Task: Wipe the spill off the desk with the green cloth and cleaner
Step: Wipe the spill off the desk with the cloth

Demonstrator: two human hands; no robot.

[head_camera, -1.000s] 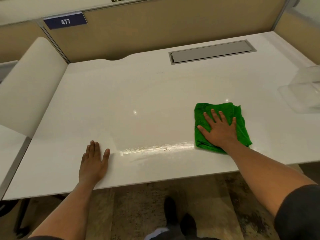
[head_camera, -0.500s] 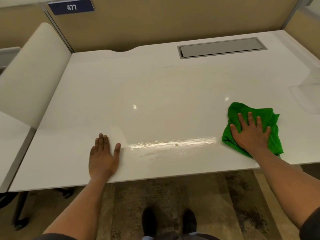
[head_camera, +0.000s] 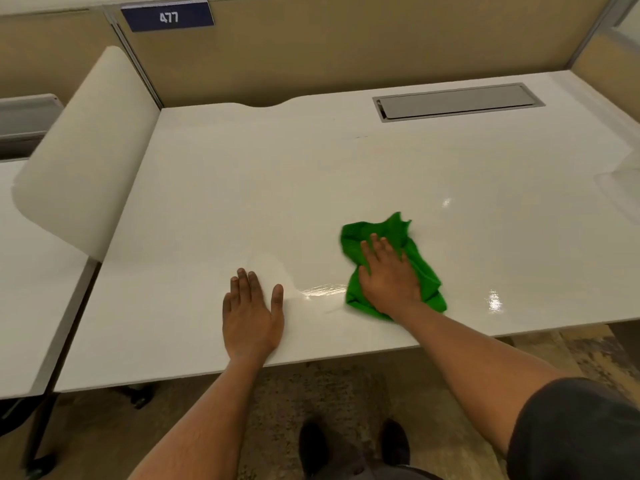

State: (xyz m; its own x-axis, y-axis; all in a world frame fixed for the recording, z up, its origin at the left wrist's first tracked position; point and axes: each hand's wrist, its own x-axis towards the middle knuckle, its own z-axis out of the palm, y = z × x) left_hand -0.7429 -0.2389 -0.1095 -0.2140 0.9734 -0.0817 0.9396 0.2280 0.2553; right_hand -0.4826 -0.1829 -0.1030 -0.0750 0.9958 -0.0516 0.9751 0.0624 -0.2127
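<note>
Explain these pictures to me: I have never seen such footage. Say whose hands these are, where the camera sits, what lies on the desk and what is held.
There is no machine: a person works bare-handed, and a camera worn on their head looks down over the arms. The left hand lies flat on the white desk, holding nothing. The right hand presses a green cloth flat rather than gripping it. Between the hands shines a wet streak. Farther back is a grey cable hatch; above, a sign reads 477. No cleaner bottle is visible.
</note>
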